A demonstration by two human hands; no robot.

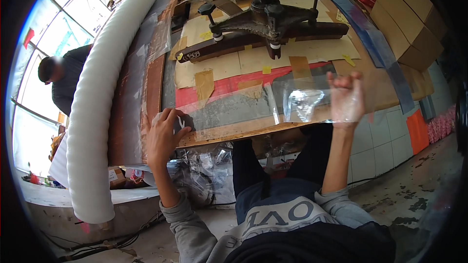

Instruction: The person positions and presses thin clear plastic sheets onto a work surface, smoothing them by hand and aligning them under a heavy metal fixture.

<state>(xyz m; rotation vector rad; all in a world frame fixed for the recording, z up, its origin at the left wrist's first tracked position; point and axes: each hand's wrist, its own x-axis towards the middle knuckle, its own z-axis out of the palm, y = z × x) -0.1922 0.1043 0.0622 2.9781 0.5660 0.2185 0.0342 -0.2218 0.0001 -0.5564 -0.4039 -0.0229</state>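
Note:
My left hand (165,134) rests at the table's near left edge, fingers spread and thumb apart. A small dark patch with a white mark (182,122) shows between its thumb and fingers; I cannot tell what it is. Raised over the near right edge is my right hand (348,98), its fingers curled and slightly blurred. Clear plastic film (304,104) stretches from the tabletop across to this hand and partly covers it. Beneath the film lie a grey worn sheet (234,111) and a red strip (214,87), patched with brown tape (204,86).
A heavy dark metal press frame (273,22) stands over the table's middle. Along the left side runs a long white foam roll (105,97). Cardboard boxes (404,19) sit at the far right beside a blue strip (356,24). Another person (70,80) is beyond the roll.

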